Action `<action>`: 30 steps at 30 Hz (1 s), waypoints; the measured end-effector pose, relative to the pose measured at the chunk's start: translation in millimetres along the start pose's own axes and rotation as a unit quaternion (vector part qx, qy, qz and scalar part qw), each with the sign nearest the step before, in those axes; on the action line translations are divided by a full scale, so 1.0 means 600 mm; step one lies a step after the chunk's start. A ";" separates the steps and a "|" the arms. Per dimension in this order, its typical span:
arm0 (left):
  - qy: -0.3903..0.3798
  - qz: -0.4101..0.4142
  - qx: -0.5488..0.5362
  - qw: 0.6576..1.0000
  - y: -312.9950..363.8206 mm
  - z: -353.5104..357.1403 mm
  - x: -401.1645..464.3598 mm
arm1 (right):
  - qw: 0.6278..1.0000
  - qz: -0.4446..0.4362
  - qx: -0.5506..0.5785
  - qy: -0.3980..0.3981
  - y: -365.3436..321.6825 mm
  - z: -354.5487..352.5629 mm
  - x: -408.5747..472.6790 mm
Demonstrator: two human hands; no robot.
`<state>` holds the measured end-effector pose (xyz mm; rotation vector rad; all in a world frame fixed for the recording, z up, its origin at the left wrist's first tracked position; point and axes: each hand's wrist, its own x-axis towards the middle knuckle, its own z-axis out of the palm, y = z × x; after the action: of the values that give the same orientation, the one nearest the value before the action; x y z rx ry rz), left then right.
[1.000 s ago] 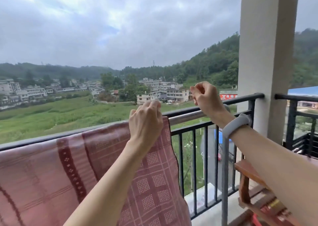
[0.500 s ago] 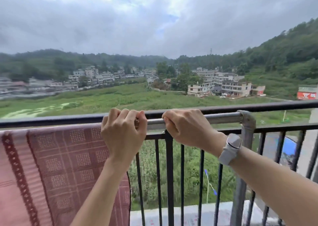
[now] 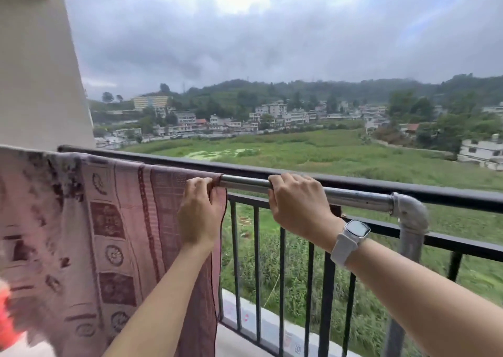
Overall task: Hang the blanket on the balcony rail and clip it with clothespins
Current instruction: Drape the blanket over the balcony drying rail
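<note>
A pink and maroon patterned blanket (image 3: 109, 220) hangs over a silver metal pipe (image 3: 353, 197) that runs along the inside of the black balcony rail (image 3: 381, 185). My left hand (image 3: 200, 212) pinches the blanket's right top corner where it meets the pipe. My right hand (image 3: 298, 204), with a white watch on the wrist, wraps around the bare pipe just right of the blanket's edge. No clothespin shows in either hand; fingers hide whatever lies under them.
A pale pillar (image 3: 38, 65) stands at the far left behind the blanket. The pipe ends in an elbow joint (image 3: 412, 215) with a vertical post below. A blurred red object (image 3: 6, 316) sits at the lower left. Fields and houses lie beyond the rail.
The view has swung left, so the left pillar now shows. My right hand came down from the air onto the pipe and slid right, away from my left hand, which stays on the blanket's corner.
</note>
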<state>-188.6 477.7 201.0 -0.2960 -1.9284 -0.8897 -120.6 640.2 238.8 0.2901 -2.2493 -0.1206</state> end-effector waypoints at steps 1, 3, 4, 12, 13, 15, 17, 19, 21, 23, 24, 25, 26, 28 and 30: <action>-0.001 -0.013 -0.005 1.000 0.004 -0.008 0.012 | 1.000 0.005 0.013 -0.006 0.001 -0.002 0.004; -0.015 -0.022 -0.016 1.000 0.013 -0.024 0.036 | 0.997 0.020 0.071 -0.025 0.003 -0.008 0.023; -0.029 -0.026 -0.030 0.999 0.019 -0.031 0.045 | 0.992 0.027 0.118 -0.045 0.002 -0.009 0.037; 0.016 -0.084 -0.132 0.987 0.043 -0.109 0.105 | 0.930 -0.064 0.290 -0.217 -0.047 0.028 0.172; 0.014 -0.087 -0.137 0.987 0.047 -0.115 0.109 | 0.931 -0.074 0.288 -0.212 -0.053 0.030 0.185; 0.008 -0.090 -0.137 0.986 0.056 -0.124 0.112 | 0.945 -0.087 0.258 -0.183 -0.058 0.030 0.202; 0.006 -0.093 -0.134 0.987 0.066 -0.127 0.112 | 0.961 -0.100 0.207 -0.152 -0.053 0.026 0.215; 0.007 -0.092 -0.114 0.989 0.080 -0.122 0.111 | 0.970 -0.116 0.172 -0.127 -0.033 0.014 0.230; 0.000 -0.085 -0.104 0.991 0.104 -0.111 0.111 | 0.975 -0.135 0.149 -0.099 -0.002 -0.006 0.245; -0.011 -0.075 -0.109 0.991 0.137 -0.094 0.110 | 0.978 -0.146 0.131 -0.075 0.035 -0.029 0.252; -0.013 -0.071 -0.114 0.991 0.155 -0.084 0.108 | 0.979 -0.146 0.126 -0.069 0.056 -0.039 0.251; -0.013 -0.067 -0.117 0.991 0.174 -0.075 0.104 | 0.979 -0.145 0.124 -0.067 0.077 -0.048 0.246; -0.014 -0.062 -0.117 0.991 0.192 -0.065 0.100 | 0.980 -0.143 0.125 -0.066 0.098 -0.055 0.238; -0.014 -0.054 -0.108 0.993 0.227 -0.044 0.089 | 0.979 -0.136 0.137 -0.070 0.138 -0.068 0.217; -0.011 -0.048 -0.098 0.994 0.263 -0.025 0.078 | 0.975 -0.132 0.161 -0.076 0.177 -0.078 0.193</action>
<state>-117.5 571.4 316.9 -0.3316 -1.8919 -1.1467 -174.3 714.9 374.8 0.7766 -2.3697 0.0866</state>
